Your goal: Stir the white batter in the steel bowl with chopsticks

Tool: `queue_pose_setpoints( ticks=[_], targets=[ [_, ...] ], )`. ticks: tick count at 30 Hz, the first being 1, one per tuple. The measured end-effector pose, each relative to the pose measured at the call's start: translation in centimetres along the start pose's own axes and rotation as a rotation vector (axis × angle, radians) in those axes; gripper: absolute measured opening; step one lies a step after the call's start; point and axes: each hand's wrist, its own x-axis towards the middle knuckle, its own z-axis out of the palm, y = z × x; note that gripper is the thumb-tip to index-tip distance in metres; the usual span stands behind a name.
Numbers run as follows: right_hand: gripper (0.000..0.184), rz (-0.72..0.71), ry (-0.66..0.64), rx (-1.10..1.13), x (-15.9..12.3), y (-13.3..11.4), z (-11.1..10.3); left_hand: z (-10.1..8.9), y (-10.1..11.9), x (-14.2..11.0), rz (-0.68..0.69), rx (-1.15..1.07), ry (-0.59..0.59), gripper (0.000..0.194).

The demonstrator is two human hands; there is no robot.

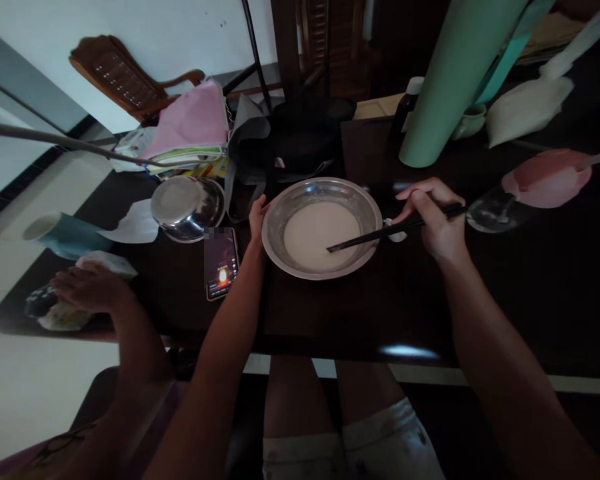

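A round metal bowl [322, 273] stands on the dark table, holding a whitish liquid [310, 230]. My left hand [258, 219] grips the bowl's left rim, its thumb at the upper edge and the other fingers mostly hidden. In my right hand [437, 217] is a pair of dark chopsticks [375, 235], held slanting down to the left. Their tips dip into the liquid near the middle of the bowl. A small crumpled white scrap [396, 233] lies between the bowl and my right hand.
Left of the bowl lie a lit phone [221, 265] and an upside-down metal bowl [187, 207]. Another person's hand [93, 287] rests on a plastic-wrapped item farther left. To the right are a tall green cylinder [455, 87] and a jar with a pink bag [545, 180].
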Motion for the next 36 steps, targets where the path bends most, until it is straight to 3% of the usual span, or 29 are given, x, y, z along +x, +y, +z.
queue_pose_setpoints(
  ticks=[6,12,14,21,23,28,30,36],
  targets=[
    [0.018,-0.040,-0.221,-0.057,-0.7,0.3,1.6,-0.1,-0.1,0.0,0.014,-0.013,0.028,0.040],
    [0.022,-0.051,0.024,-0.019,0.0,0.1,0.2,-0.1,0.0,-0.1,0.000,-0.026,-0.014,0.045],
    [0.024,-0.040,0.039,0.045,0.1,0.0,-0.1,0.0,0.0,-0.1,0.001,-0.029,-0.038,0.046],
    [0.019,-0.062,-0.235,-0.032,-0.6,0.3,1.6,-0.2,-0.2,0.1,0.017,-0.065,-0.041,0.043],
    [0.017,-0.089,-0.205,-0.078,-0.6,0.4,1.6,-0.4,-0.3,0.1,0.004,-0.081,-0.033,0.042],
    [0.024,-0.062,0.033,0.003,0.2,0.4,0.1,-0.5,-0.1,0.3,-0.015,-0.047,-0.069,0.047],
    [0.027,-0.039,0.046,0.050,0.2,0.3,-0.1,-0.4,-0.1,0.2,-0.020,-0.051,-0.066,0.049],
    [0.022,-0.050,-0.205,-0.021,-0.5,0.4,1.4,-0.1,-0.1,0.0,0.002,-0.043,-0.064,0.047]
  ],
)
